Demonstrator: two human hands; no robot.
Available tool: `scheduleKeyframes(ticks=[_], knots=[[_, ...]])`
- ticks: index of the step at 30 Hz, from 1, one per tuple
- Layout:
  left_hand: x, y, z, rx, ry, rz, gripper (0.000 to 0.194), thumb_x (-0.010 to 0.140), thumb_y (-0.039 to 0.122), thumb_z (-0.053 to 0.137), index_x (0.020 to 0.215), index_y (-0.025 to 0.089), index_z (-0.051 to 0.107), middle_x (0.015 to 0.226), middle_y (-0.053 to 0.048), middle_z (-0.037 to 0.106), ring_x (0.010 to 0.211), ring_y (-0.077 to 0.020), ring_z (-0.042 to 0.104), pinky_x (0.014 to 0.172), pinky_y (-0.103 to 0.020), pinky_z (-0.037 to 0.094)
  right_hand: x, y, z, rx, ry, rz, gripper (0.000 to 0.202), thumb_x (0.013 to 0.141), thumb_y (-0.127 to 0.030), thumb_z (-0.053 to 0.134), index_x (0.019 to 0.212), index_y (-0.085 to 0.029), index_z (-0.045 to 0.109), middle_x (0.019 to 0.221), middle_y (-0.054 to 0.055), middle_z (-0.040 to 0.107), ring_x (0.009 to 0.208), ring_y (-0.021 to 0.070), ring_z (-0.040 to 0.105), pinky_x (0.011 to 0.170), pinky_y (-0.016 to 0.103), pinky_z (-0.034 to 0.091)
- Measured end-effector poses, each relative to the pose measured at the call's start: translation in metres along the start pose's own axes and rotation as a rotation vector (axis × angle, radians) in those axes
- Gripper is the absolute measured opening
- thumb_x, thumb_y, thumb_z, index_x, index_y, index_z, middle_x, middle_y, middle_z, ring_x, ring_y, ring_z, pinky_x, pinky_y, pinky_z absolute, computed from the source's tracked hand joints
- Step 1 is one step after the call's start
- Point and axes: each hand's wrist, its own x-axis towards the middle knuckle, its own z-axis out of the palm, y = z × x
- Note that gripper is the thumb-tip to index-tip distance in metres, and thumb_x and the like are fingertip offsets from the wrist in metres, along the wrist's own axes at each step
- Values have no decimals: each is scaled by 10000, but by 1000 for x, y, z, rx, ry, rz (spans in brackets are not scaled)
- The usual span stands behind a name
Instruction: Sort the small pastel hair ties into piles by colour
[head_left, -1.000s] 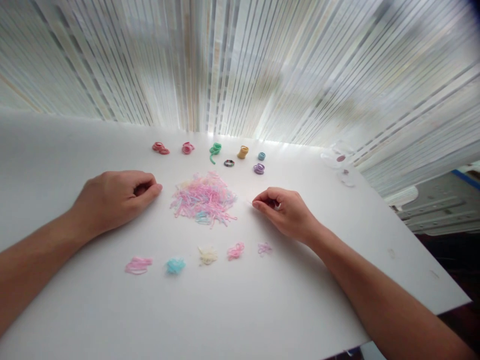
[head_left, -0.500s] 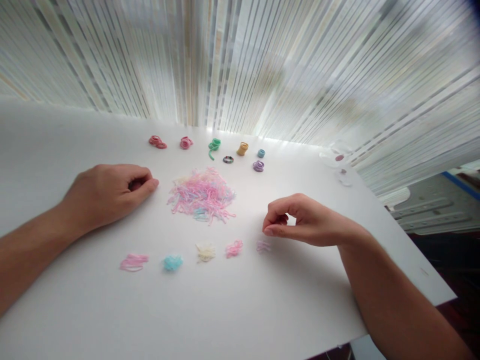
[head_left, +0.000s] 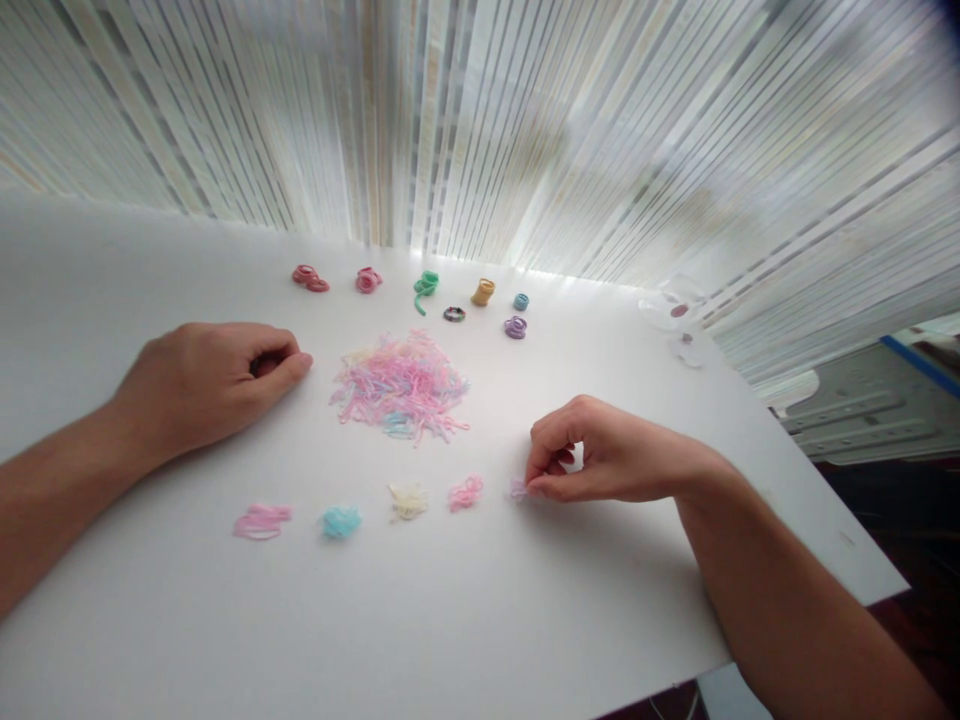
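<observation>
Right hand (head_left: 600, 455), fingertips pinched together — any hold unclear, lilac bands (head_left: 517, 489) just beside

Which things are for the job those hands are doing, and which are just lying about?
Seem to belong:
big mixed pastel strand pile
small lilac strand pile, at the right hand
pink strand pile, cream strand pile, turquoise strand pile, mauve strand pile

Probably lying about:
red coils, pink coil, green coil, yellow coil, blue coil, purple coil
dark multicoloured ring
clear plastic pieces
</observation>
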Motion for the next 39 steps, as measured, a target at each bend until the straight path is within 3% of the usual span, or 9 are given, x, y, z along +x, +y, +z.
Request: scheduleKeyframes(ticks=[31,39], knots=[[0,0,-1,5,-2,9,403,895,581,420,794,250,627,765,-8,649,706,-196,538,648,-306,308,-1,1,-4,-61,-16,-25,196,862,-326,764,884,-155,857,704,40,703,616,129,544,596,273,448],[0,-1,-1,17,-10,13,403,901,580,424,803,250,634,776,-13,652,721,-202,543,649,-304,301,-2,2,-7,-20,75,-49,130,857,-239,725,784,-159,796,694,17,695,621,115,510,592,261,419]])
